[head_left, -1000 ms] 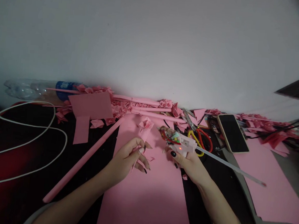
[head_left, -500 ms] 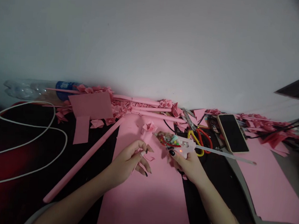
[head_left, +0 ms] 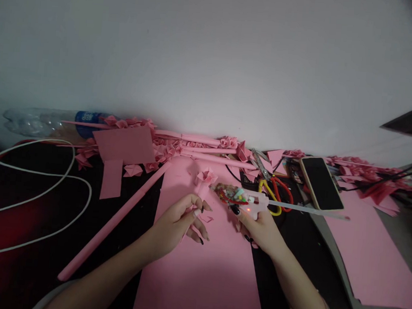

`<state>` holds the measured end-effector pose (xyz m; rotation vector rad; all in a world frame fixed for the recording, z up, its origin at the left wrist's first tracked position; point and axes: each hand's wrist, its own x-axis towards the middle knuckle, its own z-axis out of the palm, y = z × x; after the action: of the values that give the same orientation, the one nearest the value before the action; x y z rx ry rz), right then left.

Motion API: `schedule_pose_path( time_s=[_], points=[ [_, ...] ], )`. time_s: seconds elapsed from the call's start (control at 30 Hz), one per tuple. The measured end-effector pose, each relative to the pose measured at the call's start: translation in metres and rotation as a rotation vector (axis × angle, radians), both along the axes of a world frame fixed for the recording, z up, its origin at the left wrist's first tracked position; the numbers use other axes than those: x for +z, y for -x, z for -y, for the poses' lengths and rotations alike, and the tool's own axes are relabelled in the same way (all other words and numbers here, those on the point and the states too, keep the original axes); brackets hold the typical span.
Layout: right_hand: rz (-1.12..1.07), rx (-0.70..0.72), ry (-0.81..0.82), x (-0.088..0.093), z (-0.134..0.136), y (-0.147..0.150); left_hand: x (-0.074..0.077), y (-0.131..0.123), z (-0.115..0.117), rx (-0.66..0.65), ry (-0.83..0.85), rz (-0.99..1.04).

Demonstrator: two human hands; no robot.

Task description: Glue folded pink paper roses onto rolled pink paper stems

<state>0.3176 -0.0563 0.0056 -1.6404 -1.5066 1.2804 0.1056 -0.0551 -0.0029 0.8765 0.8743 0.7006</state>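
My right hand (head_left: 262, 230) is wrapped around the handle of a hot glue gun (head_left: 257, 204), its small orange light lit. Coloured wrapping and old glue cover the gun's front, and a long glue stick (head_left: 308, 210) juts from its back. The nozzle points left, close to a folded pink paper flower (head_left: 207, 176). Below that flower, my left hand (head_left: 181, 224) pinches its stem between thumb and index finger, with the other fingers loosely curled. Under both hands lies a large pink paper sheet (head_left: 196, 282).
A rolled pink paper tube (head_left: 111, 223) slants along the left, near a white cable (head_left: 78, 182). Scissors (head_left: 276, 193) and a phone (head_left: 321, 182) lie right of centre. Paper flowers (head_left: 167, 149) and a plastic bottle (head_left: 40, 122) line the wall. More pink paper (head_left: 372, 253) is at right.
The glue gun has shifted slightly left, its nozzle now nearer the paper flower. My left hand stays almost where it was.
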Motion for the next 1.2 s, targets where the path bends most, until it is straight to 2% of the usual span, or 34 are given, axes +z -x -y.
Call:
schedule_pose_path(
  time_s=[0.3,0.43,0.67,0.9,1.2],
  points=[
    [-0.084,-0.011,0.075,0.001,-0.002,0.0,0.001,0.001,-0.001,0.011,0.015,-0.013],
    [-0.116,-0.006,0.052,0.003,-0.001,-0.002,0.003,0.002,-0.001,0.005,0.011,-0.019],
    [-0.106,-0.007,0.081,0.008,0.001,-0.002,0.002,0.001,-0.003,0.04,0.014,0.003],
    [-0.073,-0.054,0.12,0.011,0.004,0.004,0.0,0.001,-0.001,-0.005,0.018,-0.013],
    [0.017,-0.067,0.065,0.009,0.004,0.006,-0.001,0.0,-0.001,-0.012,0.018,0.001]
  ],
)
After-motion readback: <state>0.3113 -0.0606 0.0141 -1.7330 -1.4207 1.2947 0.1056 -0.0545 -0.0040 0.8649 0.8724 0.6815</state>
